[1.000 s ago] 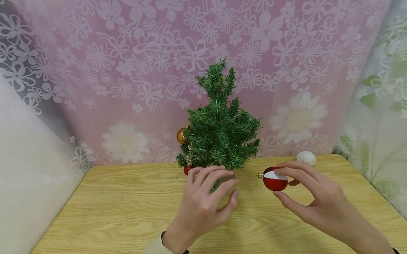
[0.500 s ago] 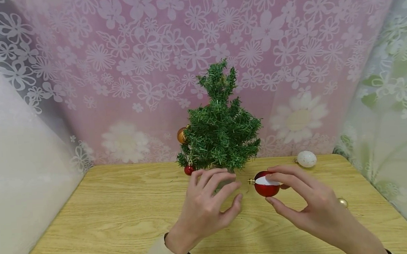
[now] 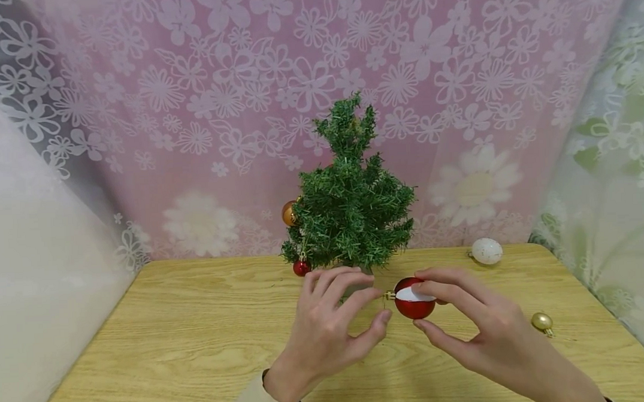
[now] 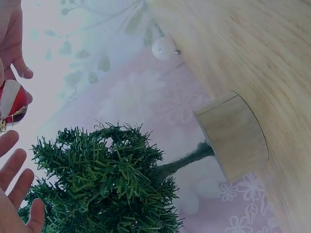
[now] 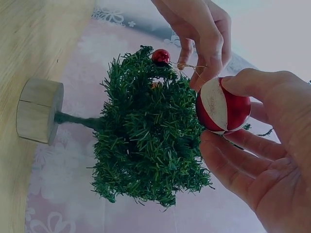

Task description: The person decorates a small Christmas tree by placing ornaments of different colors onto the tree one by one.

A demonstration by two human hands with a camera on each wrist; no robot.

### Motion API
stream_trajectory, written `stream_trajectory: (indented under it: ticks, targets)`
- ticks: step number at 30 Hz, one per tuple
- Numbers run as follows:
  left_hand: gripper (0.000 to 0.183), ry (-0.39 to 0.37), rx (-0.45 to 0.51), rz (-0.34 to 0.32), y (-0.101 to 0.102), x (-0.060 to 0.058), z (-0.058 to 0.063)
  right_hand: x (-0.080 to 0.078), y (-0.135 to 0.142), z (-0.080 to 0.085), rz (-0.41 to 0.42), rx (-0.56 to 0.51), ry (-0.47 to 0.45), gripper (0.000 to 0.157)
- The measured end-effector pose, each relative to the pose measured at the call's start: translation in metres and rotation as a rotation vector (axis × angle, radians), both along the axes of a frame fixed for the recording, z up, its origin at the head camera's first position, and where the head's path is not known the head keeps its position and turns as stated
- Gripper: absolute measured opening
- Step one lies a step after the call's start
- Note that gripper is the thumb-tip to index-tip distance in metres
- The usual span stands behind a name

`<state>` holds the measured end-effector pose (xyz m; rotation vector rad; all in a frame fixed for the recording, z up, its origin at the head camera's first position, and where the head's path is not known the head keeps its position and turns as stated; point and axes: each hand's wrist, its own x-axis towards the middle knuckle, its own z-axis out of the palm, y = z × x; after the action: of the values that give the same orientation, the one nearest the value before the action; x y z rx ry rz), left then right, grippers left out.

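Observation:
My right hand (image 3: 481, 323) pinches a red bauble (image 3: 416, 309) with a white band between thumb and fingers. Its gold cap (image 3: 389, 295) faces left, and a thin gold loop (image 5: 192, 66) hangs from it in the right wrist view. My left hand (image 3: 327, 326) is held with loosely bent, spread fingers, index fingertip right at the cap and thumb just below, gripping nothing. Behind the hands stands a small green Christmas tree (image 3: 354, 205). An orange-gold bauble (image 3: 289, 214) and a small red bauble (image 3: 302, 268) hang on its left side.
A white speckled bauble (image 3: 487, 251) lies near the back right of the wooden table (image 3: 198, 326). Closer in on the right is a small gold bauble (image 3: 542, 321). The tree's round wooden base (image 4: 235, 136) shows in the left wrist view. A pink flowered curtain (image 3: 231, 109) hangs behind.
My right hand has moved left and slightly nearer with the red bauble, bringing its cap to the left fingertips. The small gold bauble has come into sight. My left hand has barely shifted.

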<state>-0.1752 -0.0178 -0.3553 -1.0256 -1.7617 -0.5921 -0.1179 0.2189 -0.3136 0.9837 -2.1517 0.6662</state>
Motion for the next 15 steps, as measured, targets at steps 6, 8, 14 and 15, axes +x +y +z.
stream_trajectory:
  ticks: [6,8,14,15]
  targets:
    - [0.015,-0.029,-0.005,0.008,0.0003,0.0006,0.0004,-0.0022,-0.001,-0.0012,0.005,0.003,0.044,0.047]
    - [0.014,-0.028,-0.002,0.009,0.0002,0.0007,0.0001,-0.0037,-0.0014,-0.0015,0.009,0.0,0.076,0.045]
    - [0.016,-0.021,0.03,-0.016,-0.0002,0.0007,-0.0007,-0.0006,-0.0002,-0.0019,-0.023,0.028,0.016,0.044]
    - [0.017,-0.012,0.035,-0.018,-0.0003,0.0005,-0.0008,-0.0001,0.0,-0.0022,-0.026,0.032,0.003,0.044]
